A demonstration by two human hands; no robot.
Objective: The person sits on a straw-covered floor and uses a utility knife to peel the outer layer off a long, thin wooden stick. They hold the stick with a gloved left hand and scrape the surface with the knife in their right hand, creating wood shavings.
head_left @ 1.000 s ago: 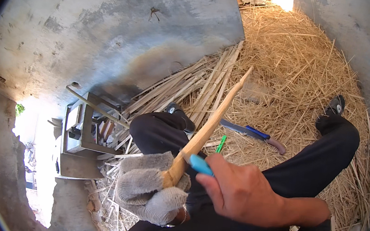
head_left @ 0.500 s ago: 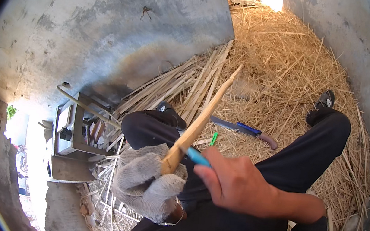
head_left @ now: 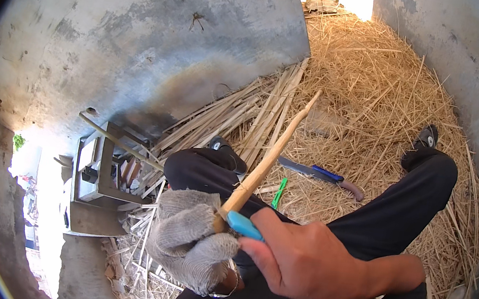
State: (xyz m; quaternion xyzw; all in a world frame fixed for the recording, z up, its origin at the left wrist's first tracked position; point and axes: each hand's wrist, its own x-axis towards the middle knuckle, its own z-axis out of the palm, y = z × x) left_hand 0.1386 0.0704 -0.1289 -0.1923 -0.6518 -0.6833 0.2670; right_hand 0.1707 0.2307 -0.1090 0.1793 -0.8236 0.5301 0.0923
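My left hand, in a grey knitted glove, grips the thick lower end of a peeled wooden stick. The stick slants up and away, tapering to a thin, slightly bent tip. My bare right hand is closed round a small tool with a turquoise handle. This handle lies against the stick's lower end, just beside the gloved fingers; its working edge cannot be made out. Beyond my hands, a green slender tool lies on the straw. Farther right rests a long dark blade with a blue part and brown handle.
Straw and shavings cover the floor between my outspread legs. Long split wood strips lie heaped along the grey wall. A worn wooden cabinet stands at the left, with a pole leaning across it.
My right hand has drawn the turquoise-handled tool down the stick toward my gloved hand. The whole scene has shifted slightly right and down in the picture.
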